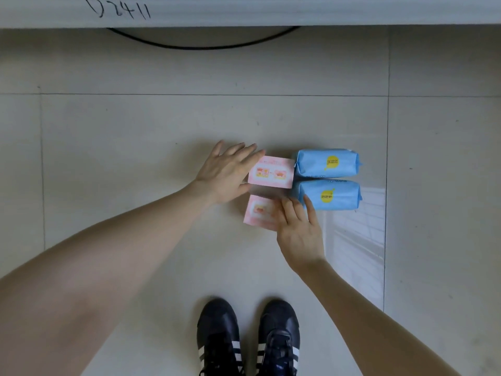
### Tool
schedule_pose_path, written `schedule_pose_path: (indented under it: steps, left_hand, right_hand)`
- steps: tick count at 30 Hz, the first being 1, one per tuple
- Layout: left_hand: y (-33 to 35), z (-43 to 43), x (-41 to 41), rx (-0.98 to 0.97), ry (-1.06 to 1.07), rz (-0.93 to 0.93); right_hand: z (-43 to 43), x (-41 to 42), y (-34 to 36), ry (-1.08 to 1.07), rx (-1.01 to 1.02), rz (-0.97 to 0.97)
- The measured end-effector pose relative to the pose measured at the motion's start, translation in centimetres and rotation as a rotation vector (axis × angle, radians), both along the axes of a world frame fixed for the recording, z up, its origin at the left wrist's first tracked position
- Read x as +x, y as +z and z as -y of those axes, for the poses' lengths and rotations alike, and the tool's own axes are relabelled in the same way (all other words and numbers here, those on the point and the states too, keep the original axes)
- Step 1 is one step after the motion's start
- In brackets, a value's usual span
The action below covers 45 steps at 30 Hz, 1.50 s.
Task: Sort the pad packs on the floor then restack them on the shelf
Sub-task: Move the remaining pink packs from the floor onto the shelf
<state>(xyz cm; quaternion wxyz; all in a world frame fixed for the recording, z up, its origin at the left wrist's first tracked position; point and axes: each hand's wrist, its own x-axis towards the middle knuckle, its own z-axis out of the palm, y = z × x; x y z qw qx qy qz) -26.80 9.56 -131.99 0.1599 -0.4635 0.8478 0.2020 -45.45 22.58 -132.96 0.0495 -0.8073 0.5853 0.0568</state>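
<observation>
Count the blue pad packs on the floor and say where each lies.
2. The far blue pack lies right of the far pink pack; the near blue pack sits beside the first, nearer the camera, with the right hand at its left end. None appears hidden.

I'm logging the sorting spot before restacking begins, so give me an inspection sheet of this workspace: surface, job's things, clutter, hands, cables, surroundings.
Surface: pale tiled floor, with a bright reflection at the right.
Job's things: far pink pack and near pink pack in one column; far blue pack and near blue pack in a column to their right, lying against each other.
Clutter: nothing seen.
Hands: left hand touches the far pink pack's left edge with straight fingers; right hand rests straight fingers on the near pink pack, one fingertip on the near blue pack.
Cables: black cable curves on the floor below the shelf edge.
Surroundings: handwriting on the white shelf edge; the person's dark striped shoes nearest the camera.
</observation>
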Motion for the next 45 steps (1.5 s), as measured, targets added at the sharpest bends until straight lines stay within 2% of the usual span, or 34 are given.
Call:
schedule_pose_path:
  steps: [8,17,21,30,39,45]
  left_hand:
    - [1.2,-0.9,0.5,0.041,0.078,-0.111]
    - [8.7,-4.6,3.3,0.097,0.225,-0.095]
    - [13.6,-6.5,4.1,0.134,0.296,-0.102]
    - [27.2,-11.5,6.1,0.124,0.461,-0.14]
    - [40.6,-18.7,7.3,0.04,0.601,-0.184]
    - [49.8,-22.6,7.3,-0.034,0.581,-0.276]
  right_hand:
    - [-2.0,0.6,2.2,-0.083,0.101,0.063]
    - [-4.2,0.1,9.5,-0.159,0.18,0.067]
    - [-5.1,-0.3,14.6,-0.194,0.201,0.081]
    - [-4.9,-1.9,28.5,-0.329,0.256,0.287]
    - [-5.7,-4.1,43.5,-0.324,0.145,0.403]
    - [-7.4,-5.0,52.3,-0.34,0.174,0.475]
